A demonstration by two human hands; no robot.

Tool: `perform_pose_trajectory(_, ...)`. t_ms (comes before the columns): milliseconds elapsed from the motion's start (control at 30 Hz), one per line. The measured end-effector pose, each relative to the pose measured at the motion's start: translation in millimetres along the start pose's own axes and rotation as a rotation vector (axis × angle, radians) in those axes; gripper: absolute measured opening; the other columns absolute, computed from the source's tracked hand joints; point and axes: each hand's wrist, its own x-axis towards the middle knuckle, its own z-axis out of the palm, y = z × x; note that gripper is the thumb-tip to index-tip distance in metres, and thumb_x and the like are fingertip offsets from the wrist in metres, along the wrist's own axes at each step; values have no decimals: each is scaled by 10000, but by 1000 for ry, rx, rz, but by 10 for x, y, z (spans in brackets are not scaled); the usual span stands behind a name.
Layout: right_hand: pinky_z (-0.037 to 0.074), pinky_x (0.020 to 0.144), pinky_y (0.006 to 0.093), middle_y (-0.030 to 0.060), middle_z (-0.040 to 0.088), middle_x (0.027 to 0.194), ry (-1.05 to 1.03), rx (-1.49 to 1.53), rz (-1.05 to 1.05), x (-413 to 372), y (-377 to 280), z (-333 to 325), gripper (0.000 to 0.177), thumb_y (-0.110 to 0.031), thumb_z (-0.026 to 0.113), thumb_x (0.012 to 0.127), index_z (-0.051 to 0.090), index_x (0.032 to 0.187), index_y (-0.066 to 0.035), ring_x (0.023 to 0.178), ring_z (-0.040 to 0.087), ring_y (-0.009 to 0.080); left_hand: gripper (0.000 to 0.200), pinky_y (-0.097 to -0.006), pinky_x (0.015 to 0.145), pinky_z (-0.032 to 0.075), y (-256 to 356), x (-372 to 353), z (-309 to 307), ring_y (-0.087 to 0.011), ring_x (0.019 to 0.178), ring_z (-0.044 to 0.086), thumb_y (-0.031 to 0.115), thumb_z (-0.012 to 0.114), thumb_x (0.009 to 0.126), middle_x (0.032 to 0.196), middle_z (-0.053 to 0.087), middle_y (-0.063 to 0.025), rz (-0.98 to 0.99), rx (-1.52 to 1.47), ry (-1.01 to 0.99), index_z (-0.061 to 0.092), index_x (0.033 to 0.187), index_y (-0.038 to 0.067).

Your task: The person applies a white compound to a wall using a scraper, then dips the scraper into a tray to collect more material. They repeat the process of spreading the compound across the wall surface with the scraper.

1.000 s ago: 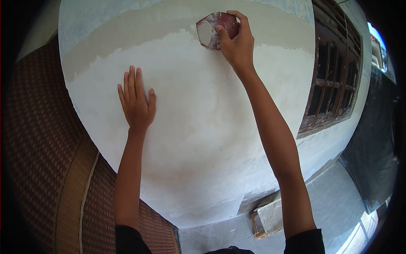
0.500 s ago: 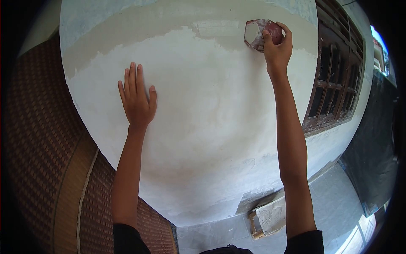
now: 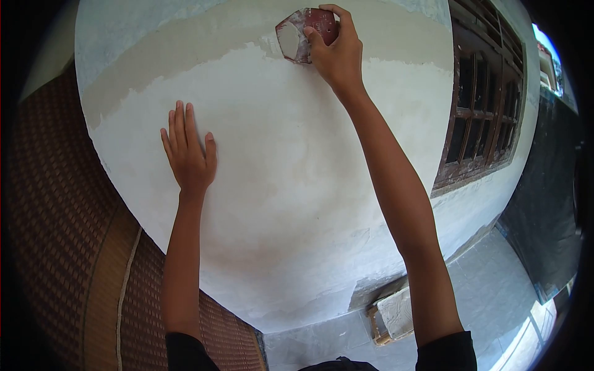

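Note:
My right hand [image 3: 339,54] grips a dark red scraper plate [image 3: 322,23] at its right side, thumb on its face. Pale putty is smeared on the left part of the plate, which lies against the upper wall [image 3: 266,142] over a band of darker, greyish putty [image 3: 204,43]. Lower and to the left, my left hand [image 3: 189,154] rests on the whitish wall with its fingers stretched upward and holds nothing.
A brown wooden window [image 3: 479,117] is set in the wall at the right. Woven brown matting [image 3: 55,204] hangs at the left. On the grey tiled floor [image 3: 315,334] stands a putty-covered board [image 3: 396,312]. Dark sheeting [image 3: 544,198] is at the far right.
My right hand has moved left along the putty band with the scraper plate, covering the thick pale patch seen there before. My left hand stays spread on the wall.

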Motion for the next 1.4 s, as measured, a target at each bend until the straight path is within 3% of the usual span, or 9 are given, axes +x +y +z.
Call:
perform_pose_trajectory(167, 563, 851, 343, 198, 722, 1076, 77, -40, 48, 33, 62, -255, 364, -25, 669, 940, 553, 1284, -47, 975, 714, 251, 633, -562, 1239, 167, -8, -4, 11, -307, 1533, 291, 224, 492, 976, 1644, 350, -113, 1, 29, 17, 366, 1579, 82)
perform_pose_trajectory(267, 589, 750, 300, 125, 670, 1072, 71, -52, 282, 22, 55, -455, 469, -127, 735, 932, 536, 1356, -115, 919, 676, 162, 639, -561, 1239, 166, 10, 0, 0, -305, 1533, 291, 216, 502, 972, 1643, 352, -113, -10, 26, 10, 362, 1581, 84)
perform_pose_trajectory(433, 573, 873, 366, 163, 693, 1107, 130, -160, 262, 35, 306, -752, 461, -75, 697, 930, 517, 1355, -89, 1004, 696, 230, 645, -562, 1242, 154, -1, -5, 0, -309, 1539, 273, 200, 497, 971, 1650, 333, -112, -6, 13, 5, 344, 1586, 82)
perform_pose_trajectory(533, 592, 863, 336, 154, 678, 1116, 247, -17, 231, 26, 258, -842, 460, -86, 703, 934, 513, 1353, -74, 986, 693, 224, 645, -565, 1243, 144, 3, -9, 7, -315, 1544, 256, 195, 480, 977, 1659, 311, -111, 4, 8, 8, 326, 1593, 79)
perform_pose_trajectory(633, 584, 862, 346, 154, 685, 1095, 155, 137, 194, -6, 111, -644, 459, -101, 712, 934, 516, 1349, -80, 979, 695, 224, 646, -564, 1242, 146, 3, -6, 12, -318, 1543, 258, 194, 480, 975, 1659, 312, -112, 7, 15, 14, 327, 1592, 75)
perform_pose_trajectory(700, 578, 766, 307, 111, 679, 1060, 93, 13, 88, -29, 51, -404, 472, -135, 735, 937, 527, 1359, -97, 934, 664, 152, 647, -564, 1242, 146, 4, -11, 6, -319, 1543, 259, 193, 480, 974, 1658, 313, -112, 11, 17, 2, 328, 1591, 74)
perform_pose_trajectory(1000, 582, 813, 321, 140, 709, 1063, -53, -2, 121, -115, -144, 84, 472, -136, 740, 930, 531, 1352, -122, 923, 700, 188, 650, -567, 1242, 144, -2, -7, -4, -320, 1543, 259, 188, 482, 971, 1659, 309, -114, 5, 7, 0, 327, 1592, 80)
perform_pose_trajectory(1333, 622, 656, 300, 136, 650, 1066, 71, -62, 224, 16, 93, -386, 464, -122, 723, 934, 532, 1356, -89, 820, 667, 159, 656, -567, 1242, 146, -6, -7, 5, -319, 1542, 260, 184, 493, 968, 1663, 300, -108, 3, 6, -3, 322, 1593, 82)
perform_pose_trajectory(1400, 598, 745, 330, 141, 674, 1047, 92, -87, 236, 36, 273, -569, 459, -111, 714, 934, 522, 1350, -92, 882, 684, 185, 657, -567, 1242, 147, -3, -11, 4, -318, 1541, 262, 184, 493, 969, 1663, 303, -107, 4, 3, 2, 320, 1595, 82)
